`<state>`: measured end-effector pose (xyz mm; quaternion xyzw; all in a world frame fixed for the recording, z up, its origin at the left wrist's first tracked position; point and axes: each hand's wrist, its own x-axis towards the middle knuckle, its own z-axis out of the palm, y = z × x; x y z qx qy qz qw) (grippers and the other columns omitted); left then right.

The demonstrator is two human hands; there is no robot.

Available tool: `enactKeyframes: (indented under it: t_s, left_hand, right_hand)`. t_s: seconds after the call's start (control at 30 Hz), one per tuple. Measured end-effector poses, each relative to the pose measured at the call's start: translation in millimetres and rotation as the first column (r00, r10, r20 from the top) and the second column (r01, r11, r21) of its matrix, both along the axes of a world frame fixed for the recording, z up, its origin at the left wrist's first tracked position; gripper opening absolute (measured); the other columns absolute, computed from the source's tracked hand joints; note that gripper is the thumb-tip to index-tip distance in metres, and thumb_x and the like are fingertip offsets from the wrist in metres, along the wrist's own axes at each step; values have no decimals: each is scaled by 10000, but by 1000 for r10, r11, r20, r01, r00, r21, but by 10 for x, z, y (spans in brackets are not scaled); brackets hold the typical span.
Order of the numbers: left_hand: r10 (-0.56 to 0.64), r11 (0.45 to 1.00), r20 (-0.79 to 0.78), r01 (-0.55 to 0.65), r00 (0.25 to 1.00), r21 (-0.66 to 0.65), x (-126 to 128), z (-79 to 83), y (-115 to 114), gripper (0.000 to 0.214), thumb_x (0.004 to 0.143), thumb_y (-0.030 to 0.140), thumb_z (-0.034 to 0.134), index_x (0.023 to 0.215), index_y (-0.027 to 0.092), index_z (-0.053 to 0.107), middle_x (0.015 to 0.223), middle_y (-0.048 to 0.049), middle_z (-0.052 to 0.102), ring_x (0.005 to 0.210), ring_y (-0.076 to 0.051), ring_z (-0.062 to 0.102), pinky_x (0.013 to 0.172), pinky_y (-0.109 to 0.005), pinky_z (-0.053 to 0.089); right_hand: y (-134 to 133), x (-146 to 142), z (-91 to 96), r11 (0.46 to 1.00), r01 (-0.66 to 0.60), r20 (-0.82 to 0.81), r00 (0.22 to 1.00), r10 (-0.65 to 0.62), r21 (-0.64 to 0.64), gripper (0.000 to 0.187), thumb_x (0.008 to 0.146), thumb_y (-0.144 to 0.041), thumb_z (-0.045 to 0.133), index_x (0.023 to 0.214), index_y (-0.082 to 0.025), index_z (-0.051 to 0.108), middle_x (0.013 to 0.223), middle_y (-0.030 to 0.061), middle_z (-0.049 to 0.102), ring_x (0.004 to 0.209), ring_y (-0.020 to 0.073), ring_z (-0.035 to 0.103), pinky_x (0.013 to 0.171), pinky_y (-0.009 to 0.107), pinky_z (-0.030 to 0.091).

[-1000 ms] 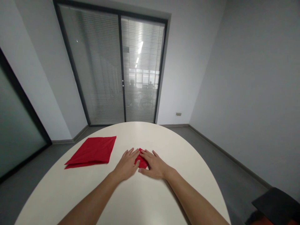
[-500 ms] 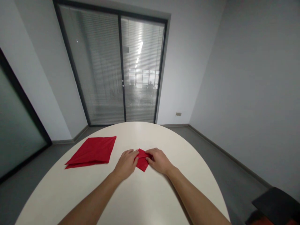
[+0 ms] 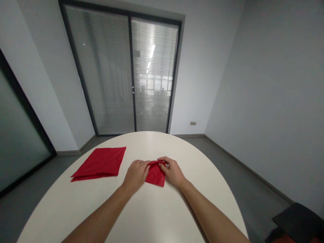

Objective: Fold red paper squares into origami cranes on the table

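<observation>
Between my hands is a small folded red cloth napkin [image 3: 156,175], its far edge raised and its near part hanging toward me. My left hand [image 3: 136,173] grips its upper left corner between thumb and fingers. The upper right corner is pinched by my right hand [image 3: 171,171], thumb on the near side and fingers behind. Farther left lies a larger folded red cloth [image 3: 100,162], flat in loose layers and touched by neither hand.
A round cream table [image 3: 141,216] carries both cloths. Beyond its far edge stand glass doors with blinds [image 3: 111,77]. A dark chair [image 3: 298,221] is at the lower right, beside the table, and a grey wall [image 3: 273,101] runs along the right.
The red napkin between my hands has turned over from a diamond-like shape with a visible fold to a squarer face. My right fingers have shifted up to its far edge.
</observation>
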<state>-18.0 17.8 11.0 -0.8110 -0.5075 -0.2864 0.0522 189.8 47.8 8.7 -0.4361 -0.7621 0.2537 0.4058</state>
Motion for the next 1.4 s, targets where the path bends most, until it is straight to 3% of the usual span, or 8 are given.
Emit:
enactKeyframes:
  t_s: [0.3, 0.57, 0.67, 0.8, 0.97, 1.13, 1.3, 1.4]
  left_hand:
    - [67, 997, 65, -69, 996, 31, -1, 14, -10, 260, 994, 262, 447, 1092, 224, 685, 989, -65, 750, 893, -226, 661, 861, -374, 496]
    - [69, 997, 178, -73, 982, 18, -18, 18, -23, 273, 1012, 312, 422, 966, 218, 674, 911, -45, 718, 896, -208, 645, 843, -333, 486]
    - [83, 996, 218, -77, 972, -39, -14, -7, -8, 274, 1008, 328, 427, 976, 222, 678, 899, -42, 706, 874, -202, 650, 832, -320, 482]
    - [122, 983, 235, -85, 964, -162, -9, -41, 8, 230, 979, 291, 463, 991, 231, 684, 880, -39, 700, 845, -198, 654, 797, -308, 473]
    - [156, 970, 173, -117, 973, -215, -12, -35, 7, 174, 922, 268, 534, 966, 250, 702, 811, -30, 667, 776, -196, 630, 741, -302, 443]
    - [185, 961, 82, -163, 979, -222, -16, -41, 12, 189, 918, 260, 536, 987, 241, 710, 828, -54, 677, 796, -212, 630, 752, -310, 433]
    - [194, 958, 35, -182, 980, -220, -1, -71, 16, 225, 944, 266, 498, 1041, 228, 697, 876, -72, 708, 828, -224, 645, 784, -323, 441]
    - [204, 962, -18, -203, 979, -182, 11, -56, 4, 244, 949, 287, 484, 1044, 230, 701, 871, -78, 710, 817, -239, 647, 785, -347, 451]
  right_hand:
    - [11, -3, 31, 978, -141, -253, 962, 98, -155, 312, 904, -441, 594, 1021, -182, 722, 1012, 75, 742, 932, 219, 665, 879, 365, 505]
    - [23, 256, 137, 734, -404, -418, 891, 179, -546, 437, 770, -524, 748, 969, -135, 732, 798, 57, 736, 621, 150, 628, 594, 258, 457]
    - [39, 346, 187, 718, -404, -375, 903, 212, -567, 428, 755, -512, 763, 946, -129, 740, 792, 53, 734, 614, 144, 621, 602, 260, 458]
    - [128, 381, 108, 829, -251, -267, 955, 129, -499, 425, 749, -488, 756, 1001, -147, 726, 822, 52, 737, 675, 182, 645, 627, 298, 491]
    - [170, 391, 11, 980, 80, 202, 978, -42, -183, 282, 808, -353, 717, 1047, -206, 733, 831, 33, 727, 730, 192, 639, 676, 307, 477]
    - [17, 283, 178, 981, 138, 426, 886, -184, 137, 247, 897, -317, 633, 1103, -213, 721, 1101, 81, 718, 1025, 242, 623, 915, 364, 442]
    - [-227, -29, 302, 940, 194, 509, 800, -316, 279, 318, 978, -357, 483, 1105, -204, 732, 1244, 114, 669, 1249, 323, 454, 1013, 461, 350]
    - [-332, -172, 236, 957, 121, 538, 805, -251, 265, 328, 973, -403, 486, 1120, -223, 717, 1297, 94, 642, 1315, 347, 382, 1044, 510, 311]
